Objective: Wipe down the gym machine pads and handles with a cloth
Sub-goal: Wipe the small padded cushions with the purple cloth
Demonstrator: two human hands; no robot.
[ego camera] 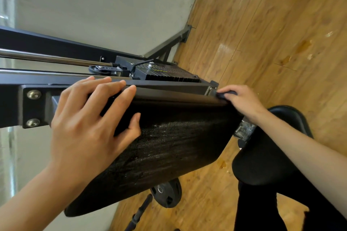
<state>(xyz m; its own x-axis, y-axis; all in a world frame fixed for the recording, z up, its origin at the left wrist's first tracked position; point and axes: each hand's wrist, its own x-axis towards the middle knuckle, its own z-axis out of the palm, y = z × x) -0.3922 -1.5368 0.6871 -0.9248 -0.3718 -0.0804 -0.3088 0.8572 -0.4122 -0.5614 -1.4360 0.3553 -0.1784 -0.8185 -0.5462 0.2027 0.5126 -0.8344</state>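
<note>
Head view: the black back pad of a gym machine is clasped at its near end by the left hand, fingers spread over the rim, thumb on the face. At the pad's far corner a dark wad, cloth or not cannot be told, is gripped by the curled right hand. A seat pad is seen below the right forearm

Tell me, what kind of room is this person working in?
Most likely a gym: a weight stack with a cable pulley stands behind the black back pad, and a weight plate shows below it.
</note>
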